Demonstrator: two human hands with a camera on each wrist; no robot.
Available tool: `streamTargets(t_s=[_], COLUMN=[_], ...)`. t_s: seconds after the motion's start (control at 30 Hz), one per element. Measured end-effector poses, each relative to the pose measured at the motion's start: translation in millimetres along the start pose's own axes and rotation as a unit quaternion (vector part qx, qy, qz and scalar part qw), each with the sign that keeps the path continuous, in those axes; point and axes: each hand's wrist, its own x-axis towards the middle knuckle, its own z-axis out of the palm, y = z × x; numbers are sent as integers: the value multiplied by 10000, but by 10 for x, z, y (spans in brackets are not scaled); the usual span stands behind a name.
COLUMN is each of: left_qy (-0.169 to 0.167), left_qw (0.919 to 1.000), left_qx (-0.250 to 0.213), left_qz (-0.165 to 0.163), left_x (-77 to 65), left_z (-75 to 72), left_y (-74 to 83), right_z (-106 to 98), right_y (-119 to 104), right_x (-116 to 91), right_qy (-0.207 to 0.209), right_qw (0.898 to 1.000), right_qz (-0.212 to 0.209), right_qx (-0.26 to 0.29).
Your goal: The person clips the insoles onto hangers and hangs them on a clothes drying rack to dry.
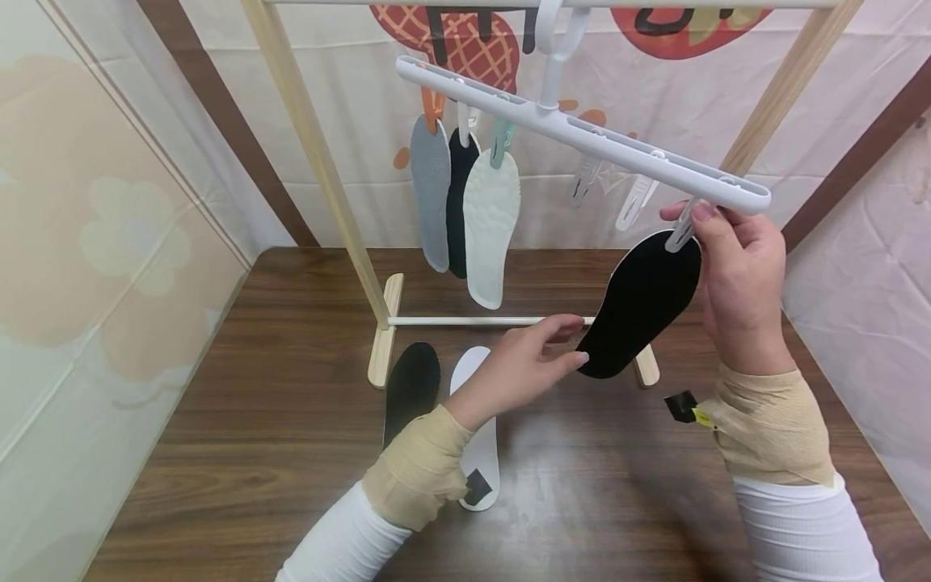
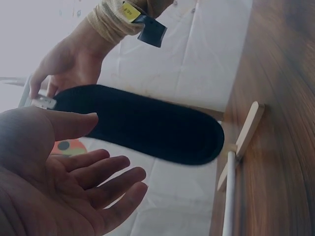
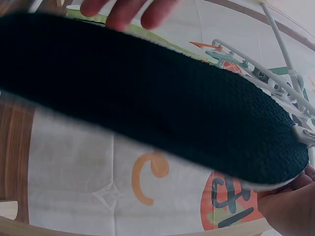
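A black insole [image 1: 643,303] hangs at a slant from a clear clothespin [image 1: 681,233] at the right end of a white hanger [image 1: 611,145]. My right hand [image 1: 745,275] pinches that clothespin between thumb and fingers, at the insole's upper end. Beside the insole's lower end is my left hand [image 1: 516,372], thumb and fingers spread apart; whether the thumb tip touches it I cannot tell. In the left wrist view the left palm [image 2: 64,191] holds nothing, with the insole [image 2: 152,125] beyond it. The insole [image 3: 147,98] fills much of the right wrist view.
On the hanger's left side hang a grey insole [image 1: 431,194], a black one [image 1: 458,210] and a white one [image 1: 492,226]. Two clear clothespins hang mid-right. A dark insole [image 1: 412,388] and a white insole [image 1: 480,453] lie on the wooden table [image 1: 240,453]. A wooden rack [image 1: 320,170] stands around.
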Motion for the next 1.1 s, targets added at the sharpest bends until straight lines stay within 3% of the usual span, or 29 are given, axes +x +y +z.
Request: streamTargets(t_s=[0.5,0.83,1.1], left_qy=[81,319,653], left_qw=[9992,9982,9950], left_qx=[245,213,463], left_qz=[-290,-470,-594], left_x=[-86,-208,-325], left_z=[-82,-210,-374], left_y=[-192,-388,-589], right_z=[-82,-162,-190], right_y=[-66,-76,-81], right_x=[6,-7,-6], right_qy=[195,578,598], right_qw=[9988,9945,9939], right_qz=[220,233,150], right_qx=[-385,-842,-917])
